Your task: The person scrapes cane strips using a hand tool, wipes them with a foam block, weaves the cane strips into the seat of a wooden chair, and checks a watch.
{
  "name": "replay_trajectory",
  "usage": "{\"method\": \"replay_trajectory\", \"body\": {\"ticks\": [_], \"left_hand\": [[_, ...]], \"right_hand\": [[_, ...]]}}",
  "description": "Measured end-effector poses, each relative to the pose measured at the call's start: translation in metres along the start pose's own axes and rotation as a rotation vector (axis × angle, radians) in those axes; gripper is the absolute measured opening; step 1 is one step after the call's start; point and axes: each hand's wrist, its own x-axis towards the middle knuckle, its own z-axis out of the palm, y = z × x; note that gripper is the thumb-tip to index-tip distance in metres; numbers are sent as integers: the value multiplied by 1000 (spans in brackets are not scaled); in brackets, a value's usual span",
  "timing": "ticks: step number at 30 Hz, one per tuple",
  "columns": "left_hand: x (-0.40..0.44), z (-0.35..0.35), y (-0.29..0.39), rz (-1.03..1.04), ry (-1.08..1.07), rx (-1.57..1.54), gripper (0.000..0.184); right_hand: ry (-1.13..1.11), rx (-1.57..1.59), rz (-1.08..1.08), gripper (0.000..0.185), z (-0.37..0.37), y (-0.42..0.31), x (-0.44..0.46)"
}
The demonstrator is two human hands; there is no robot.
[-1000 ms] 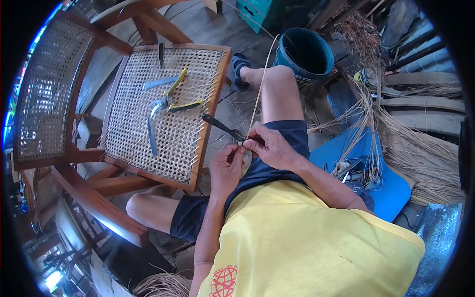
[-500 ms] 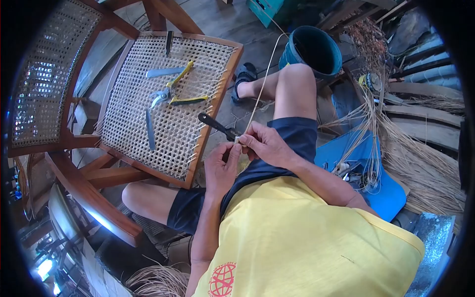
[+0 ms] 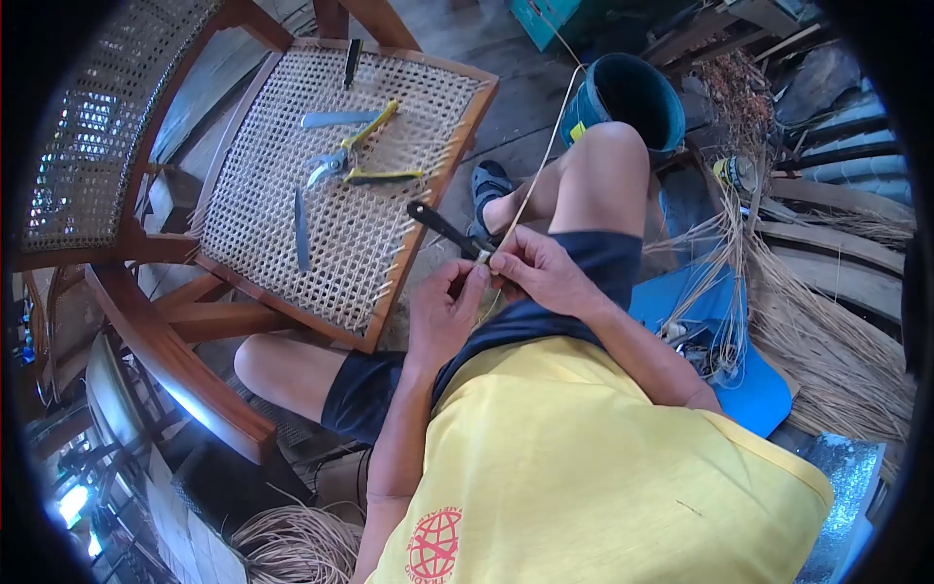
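Close together above my lap, both my hands are closed in a pinch. My left hand [image 3: 444, 310] has thumb and fingers pressed together at a thin cane strand [image 3: 533, 190]. Beside it, my right hand [image 3: 547, 274] pinches the same strand, which runs up past the bucket. A tool with a black handle [image 3: 449, 232], which looks like a knife, juts up and left from the fingertips. Its blade is hidden, and I cannot tell which hand bears it. A chair with a woven cane seat [image 3: 263, 209] stands to the left of the hands.
On the seat lie yellow-handled pruning shears [image 3: 341, 161], two flat blades [image 3: 336, 119] [image 3: 302, 229] and a black-handled tool [image 3: 352, 63]. A teal bucket [image 3: 584, 107] stands beyond my knee. Loose cane strands [image 3: 827, 331] and a blue plastic piece [image 3: 764, 394] lie at right.
The view has shifted a little, so the chair and bucket sit slightly differently. The hands stay together at the strand, and the black handle still juts out up and left.
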Motion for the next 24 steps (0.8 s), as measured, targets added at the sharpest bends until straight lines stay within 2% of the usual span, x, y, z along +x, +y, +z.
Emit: {"method": "replay_trajectory", "body": {"ticks": [2, 5, 8, 12, 15, 20, 24], "left_hand": [[4, 1, 3, 43, 14, 146, 18], [12, 4, -5, 152, 25, 143, 16], [20, 9, -8, 171, 16, 167, 16], [24, 12, -1, 81, 49, 183, 15], [24, 17, -2, -6, 98, 64, 16], [28, 16, 6, -48, 124, 148, 18], [35, 8, -1, 29, 121, 177, 19]], "right_hand": [[4, 3, 8, 23, -4, -3, 1], [24, -1, -2, 22, -6, -2, 3], [49, 52, 14, 23, -10, 3, 8], [17, 53, -11, 23, -11, 4, 17], [1, -18, -4, 24, -13, 0, 24], [55, -35, 12, 27, -11, 1, 35], [114, -92, -7, 29, -9, 5, 43]]}}
